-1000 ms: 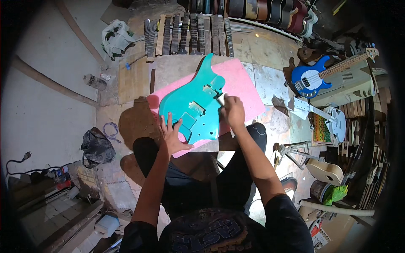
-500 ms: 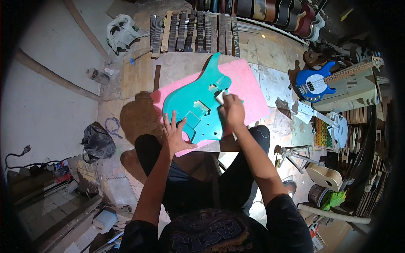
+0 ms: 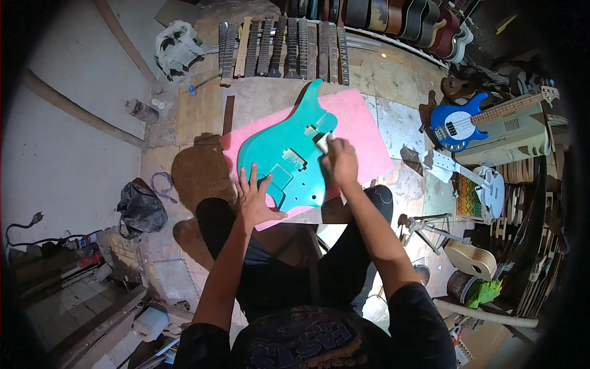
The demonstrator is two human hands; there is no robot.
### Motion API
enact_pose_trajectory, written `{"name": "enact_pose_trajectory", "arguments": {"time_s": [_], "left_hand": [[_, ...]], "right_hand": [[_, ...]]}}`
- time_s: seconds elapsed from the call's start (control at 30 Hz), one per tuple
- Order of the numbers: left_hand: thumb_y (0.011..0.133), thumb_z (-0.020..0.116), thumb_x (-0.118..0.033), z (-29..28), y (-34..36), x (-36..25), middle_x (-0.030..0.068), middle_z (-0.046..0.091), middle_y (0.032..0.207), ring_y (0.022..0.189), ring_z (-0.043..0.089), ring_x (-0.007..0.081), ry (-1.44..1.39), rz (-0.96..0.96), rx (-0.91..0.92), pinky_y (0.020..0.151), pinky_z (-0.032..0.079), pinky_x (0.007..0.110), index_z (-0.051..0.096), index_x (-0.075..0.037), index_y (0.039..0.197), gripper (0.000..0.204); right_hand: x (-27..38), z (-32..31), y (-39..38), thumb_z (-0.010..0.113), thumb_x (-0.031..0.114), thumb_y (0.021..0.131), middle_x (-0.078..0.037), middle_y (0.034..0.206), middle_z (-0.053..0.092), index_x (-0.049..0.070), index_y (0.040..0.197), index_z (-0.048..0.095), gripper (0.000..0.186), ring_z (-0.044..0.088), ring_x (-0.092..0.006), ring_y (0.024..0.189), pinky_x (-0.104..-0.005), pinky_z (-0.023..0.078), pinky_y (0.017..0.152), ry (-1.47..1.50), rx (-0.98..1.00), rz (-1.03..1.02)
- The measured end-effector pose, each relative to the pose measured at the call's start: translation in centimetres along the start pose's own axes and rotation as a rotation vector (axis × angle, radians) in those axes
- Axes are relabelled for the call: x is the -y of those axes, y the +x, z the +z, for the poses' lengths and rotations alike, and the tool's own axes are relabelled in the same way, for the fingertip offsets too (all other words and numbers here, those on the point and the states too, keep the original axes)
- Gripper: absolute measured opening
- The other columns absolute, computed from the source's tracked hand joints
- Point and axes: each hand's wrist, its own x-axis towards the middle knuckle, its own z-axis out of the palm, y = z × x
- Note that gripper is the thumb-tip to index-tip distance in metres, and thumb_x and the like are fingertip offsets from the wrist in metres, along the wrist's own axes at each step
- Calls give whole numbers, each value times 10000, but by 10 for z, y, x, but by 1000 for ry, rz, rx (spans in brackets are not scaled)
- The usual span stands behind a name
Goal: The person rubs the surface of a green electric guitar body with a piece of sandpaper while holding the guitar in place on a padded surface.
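Observation:
A glossy teal electric guitar body (image 3: 261,147), with bare pickup and control cavities, lies flat on a pink sheet (image 3: 362,123) in front of me. My left hand (image 3: 252,198) rests on its lower left part, fingers spread across the surface by the control cavity. At the body's right side, my right hand (image 3: 342,162) is closed around a small white pad (image 3: 324,142). That pad touches the body beside the upper pickup cavities. What the pad is made of cannot be made out, and my fingers hide part of it.
Several guitar necks (image 3: 279,49) lie in a row beyond the sheet. To the right are a blue bass guitar (image 3: 458,120), a pale guitar (image 3: 490,192) and a metal stand (image 3: 427,230). A black plastic bag (image 3: 141,208) sits on the floor at left.
My right hand and the white pad have shifted very slightly at the body's right side. My left hand keeps its place on the guitar body.

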Motion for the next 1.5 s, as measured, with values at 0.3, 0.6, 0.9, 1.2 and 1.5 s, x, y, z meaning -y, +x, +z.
{"name": "enact_pose_trajectory", "arguments": {"time_s": [0.3,0.6,0.9,1.2,1.5], "left_hand": [[460,968,-603,1,-2,2,238,86,1723,1569,-10,535,8,-32,19,1202,87,754,503,-143,1523,1248],[457,975,-583,-3,2,-7,242,93,1720,1571,-6,531,-6,-39,51,1199,114,756,499,-144,1526,1249],[458,973,-595,-3,-2,-3,236,76,1725,1569,-21,531,16,-39,55,1202,96,753,512,-145,1517,1240],[468,968,-611,-3,0,-4,227,65,1731,1578,-33,513,10,-36,34,1185,87,778,509,-149,1519,1237],[494,951,-629,2,6,-43,289,-2,1717,1553,-90,568,28,-214,94,1127,101,841,463,-56,1531,1282]], "right_hand": [[47,15,-82,722,59,776,-203,1223,654,76,1342,618,576,631,-413,1023,-520,518,873,63,230,-246],[-19,-3,10,738,38,771,-210,1191,628,61,1330,602,576,618,-426,1062,-492,522,914,-64,13,47],[3,-1,-44,687,62,818,-274,1221,623,48,1389,599,579,614,-475,1070,-519,513,941,-31,244,-134],[8,-22,-6,664,1,862,-264,1172,664,44,1317,633,459,644,-463,1017,-516,538,873,-26,78,-44],[-13,-8,20,658,31,894,-256,1156,668,50,1300,639,407,640,-464,1013,-518,525,856,-87,-16,-51]]}}
